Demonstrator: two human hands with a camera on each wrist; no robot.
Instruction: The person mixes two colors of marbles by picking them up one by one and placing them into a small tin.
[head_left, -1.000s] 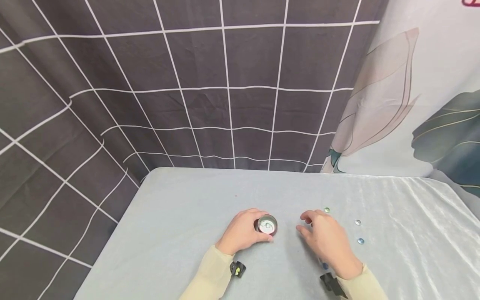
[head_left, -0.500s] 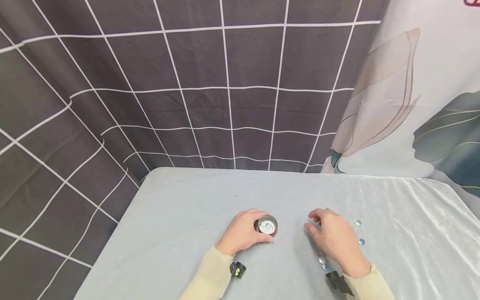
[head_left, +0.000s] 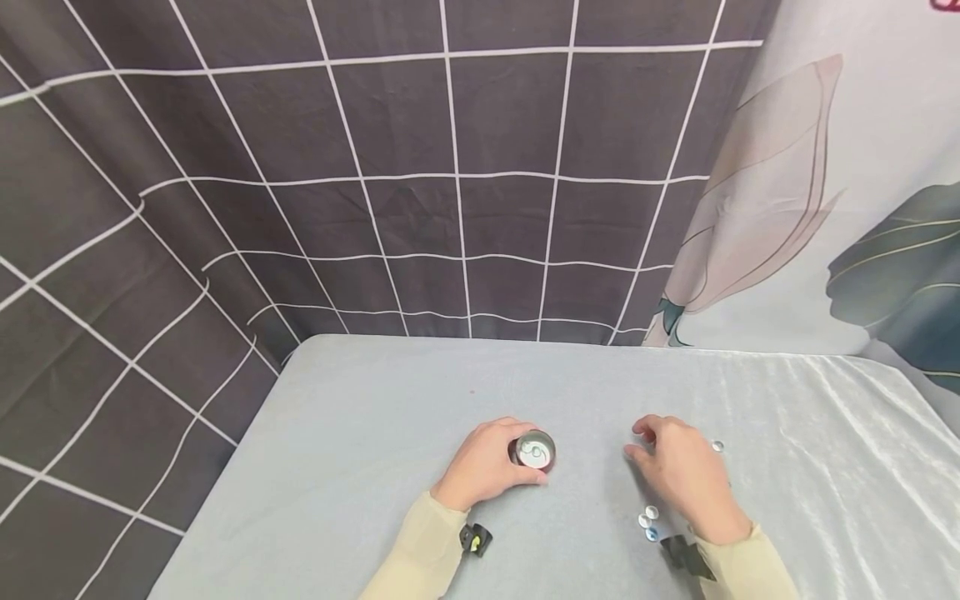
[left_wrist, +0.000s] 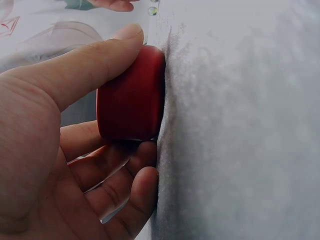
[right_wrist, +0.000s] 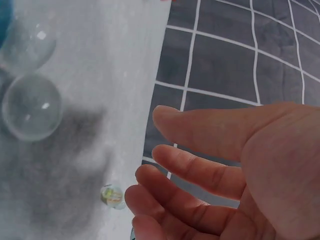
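My left hand (head_left: 483,462) grips a small red round cup (left_wrist: 131,100) that stands on the cloth, thumb on one side and fingers on the other. From above, the cup's inside looks pale with curved lines; I cannot tell what these are. Over the table to the right hovers my right hand (head_left: 684,475), its fingers loosely bent and holding nothing. Near its wrist lie clear glass beads (head_left: 645,522) and a blue bead (head_left: 652,534). In the right wrist view, a clear bead (right_wrist: 32,106) and a greenish bead (right_wrist: 112,196) lie below the hand.
A pale grey-blue velvet cloth (head_left: 375,417) covers the table. Another clear bead (head_left: 717,446) lies just beyond the right hand. Behind the table hangs a dark curtain (head_left: 502,217) with a white grid, joined on the right by a leaf-patterned curtain (head_left: 787,208).
My right hand has shifted to the right, uncovering clear beads near its wrist and hiding the green and blue beads further right. The left hand and the cup have stayed put.
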